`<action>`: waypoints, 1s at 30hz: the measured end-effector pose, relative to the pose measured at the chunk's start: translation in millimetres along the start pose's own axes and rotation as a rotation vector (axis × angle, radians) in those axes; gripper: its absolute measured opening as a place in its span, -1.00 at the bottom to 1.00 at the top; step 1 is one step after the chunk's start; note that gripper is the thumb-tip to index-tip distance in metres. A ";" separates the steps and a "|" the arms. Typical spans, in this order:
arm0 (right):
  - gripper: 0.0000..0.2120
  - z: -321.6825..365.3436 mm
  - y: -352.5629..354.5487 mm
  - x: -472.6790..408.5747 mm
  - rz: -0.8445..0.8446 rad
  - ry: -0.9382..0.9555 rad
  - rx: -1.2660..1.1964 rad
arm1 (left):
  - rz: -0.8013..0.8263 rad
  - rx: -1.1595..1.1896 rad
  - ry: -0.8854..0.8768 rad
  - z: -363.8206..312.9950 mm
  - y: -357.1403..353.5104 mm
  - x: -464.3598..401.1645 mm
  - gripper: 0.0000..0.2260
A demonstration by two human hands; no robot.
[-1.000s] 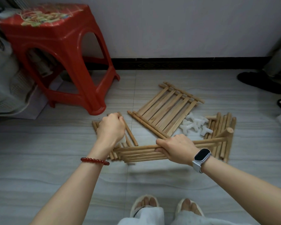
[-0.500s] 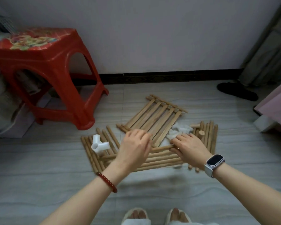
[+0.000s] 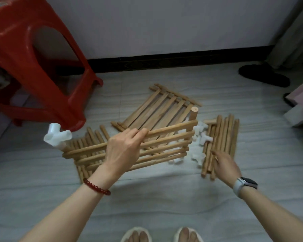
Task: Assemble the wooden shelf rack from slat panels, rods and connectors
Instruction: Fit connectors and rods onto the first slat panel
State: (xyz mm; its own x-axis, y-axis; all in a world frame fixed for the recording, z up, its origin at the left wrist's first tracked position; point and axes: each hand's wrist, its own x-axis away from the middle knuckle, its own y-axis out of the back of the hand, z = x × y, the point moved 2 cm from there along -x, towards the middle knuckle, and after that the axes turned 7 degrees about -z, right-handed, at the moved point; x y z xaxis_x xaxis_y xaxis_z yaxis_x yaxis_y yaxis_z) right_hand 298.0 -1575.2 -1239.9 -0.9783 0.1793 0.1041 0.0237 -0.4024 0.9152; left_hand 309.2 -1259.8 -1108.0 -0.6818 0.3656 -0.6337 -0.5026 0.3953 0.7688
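Risk: left hand (image 3: pixel 124 151) alone grips the wooden slat panel (image 3: pixel 166 145) mid-frame by its top rail; the white plastic corner connector (image 3: pixel 57 137) at its left end could twist off. Right hand (image 3: pixel 224 163), fingers loose, reaches the loose wooden rods (image 3: pixel 222 137) at right; rods may roll.

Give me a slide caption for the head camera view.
Left hand lifts a slat panel with white connector fitted; right hand reaches for rods.

red plastic stool (image 3: pixel 33 70), black slipper (image 3: pixel 262 75), grey curtain (image 3: pixel 294 32)
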 end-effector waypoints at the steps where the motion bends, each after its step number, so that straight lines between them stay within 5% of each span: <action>1: -0.52 -3.8 -16.0 -6.4 0.061 0.007 0.022 | -0.011 -0.007 -0.015 1.5 -1.5 1.3 -0.85; 6: -0.53 -1.3 -69.5 -47.0 0.253 0.009 0.181 | -0.095 -0.094 -0.072 3.2 -13.6 7.9 -0.85; 10: -0.71 6.4 -92.3 -43.6 0.202 0.011 0.161 | -0.109 -0.136 -0.094 1.9 -18.4 18.6 -0.83; 14: -0.71 19.9 -65.0 -45.0 -0.032 -0.361 -0.425 | -0.092 -0.124 -0.064 -1.3 -16.6 21.8 -0.84; 18: -0.80 43.1 -1.3 -38.4 0.002 -0.602 -1.268 | -0.033 -0.087 0.011 -9.9 -13.3 17.4 -0.85; 24: -0.84 80.1 97.8 -16.1 0.065 -0.341 -1.495 | 0.049 -0.013 0.041 -43.9 -22.8 0.6 -0.71; 30: -0.91 97.3 140.7 -6.8 -0.052 -0.098 -1.176 | 0.006 0.069 0.088 -39.5 -22.9 -10.0 -0.76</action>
State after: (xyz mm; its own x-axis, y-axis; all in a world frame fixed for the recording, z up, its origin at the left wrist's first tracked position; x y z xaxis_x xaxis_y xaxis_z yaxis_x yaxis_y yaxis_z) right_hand 328.0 -1545.7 -1074.0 -0.9511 0.2678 0.1539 -0.2706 -0.9627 0.0030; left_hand 306.5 -1305.8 -1115.9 -0.7304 0.2941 -0.6164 -0.4622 0.4516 0.7632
